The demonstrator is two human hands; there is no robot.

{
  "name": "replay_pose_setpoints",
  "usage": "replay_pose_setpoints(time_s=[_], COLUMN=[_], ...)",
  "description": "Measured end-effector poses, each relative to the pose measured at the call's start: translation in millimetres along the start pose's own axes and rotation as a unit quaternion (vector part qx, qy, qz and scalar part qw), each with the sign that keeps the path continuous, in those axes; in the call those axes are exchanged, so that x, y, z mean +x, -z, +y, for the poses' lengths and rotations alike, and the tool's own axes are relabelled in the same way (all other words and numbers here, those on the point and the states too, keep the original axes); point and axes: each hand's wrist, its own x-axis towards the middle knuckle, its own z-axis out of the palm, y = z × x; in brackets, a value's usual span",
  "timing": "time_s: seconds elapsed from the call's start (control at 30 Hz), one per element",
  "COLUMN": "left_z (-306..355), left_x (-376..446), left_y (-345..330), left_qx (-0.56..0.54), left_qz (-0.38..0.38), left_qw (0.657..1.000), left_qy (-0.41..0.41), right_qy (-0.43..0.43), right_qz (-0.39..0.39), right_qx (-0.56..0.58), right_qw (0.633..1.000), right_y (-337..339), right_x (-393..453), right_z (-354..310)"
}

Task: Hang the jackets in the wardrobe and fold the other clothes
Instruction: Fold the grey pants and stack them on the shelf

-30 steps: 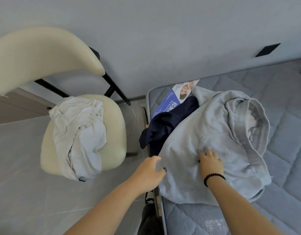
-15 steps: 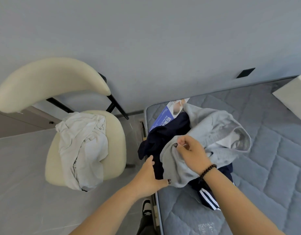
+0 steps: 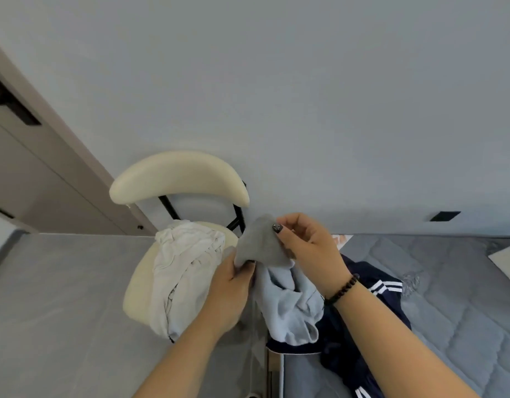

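A light grey sweatshirt (image 3: pixel 288 305) hangs bunched in the air in front of me, above the bed's near corner. My left hand (image 3: pixel 230 285) grips its lower left edge. My right hand (image 3: pixel 308 245) pinches a raised corner of the same cloth between thumb and fingers, a bead bracelet on its wrist. Beneath it a navy garment with white stripes (image 3: pixel 371 285) lies on the grey quilted mattress (image 3: pixel 463 297). A crumpled white garment (image 3: pixel 184 268) lies draped over the seat of a cream chair (image 3: pixel 179 179).
The chair stands on the grey floor (image 3: pixel 61 297) left of the bed, against a pale wall. A beige wardrobe or door panel (image 3: pixel 32 173) with dark handles fills the left. A white object (image 3: pixel 509 262) sits at the mattress's right edge.
Both hands have lifted the grey sweatshirt off the bed and up toward me, uncovering the navy striped garment. My view has swung left, bringing the beige panel into sight.
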Motion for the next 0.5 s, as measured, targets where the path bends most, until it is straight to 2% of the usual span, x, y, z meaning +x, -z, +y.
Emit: replay_pose_setpoints(time_s=[0.13,0.3,0.37,0.5], left_z=[42,72,82,93], left_x=[-24,-54,-67,-99], left_y=[60,127,150,194], left_qx=[-0.073,-0.207,-0.242,-0.284], left_qz=[0.018,0.113,0.134,0.19], left_qw=[0.996,0.971,0.959,0.936], left_qy=[-0.048,-0.05,-0.059,-0.087], right_qy=[0.004,-0.043,-0.098,-0.184], right_qz=[-0.008,0.003,-0.026,-0.149], right_qx=[0.021,-0.002,0.005,-0.006], right_qw=[1.0,0.999,0.995,0.971], right_y=[-29,-90,-119,-181], right_x=[-2,-27,-40,-67], right_z=[-2,27,38,54])
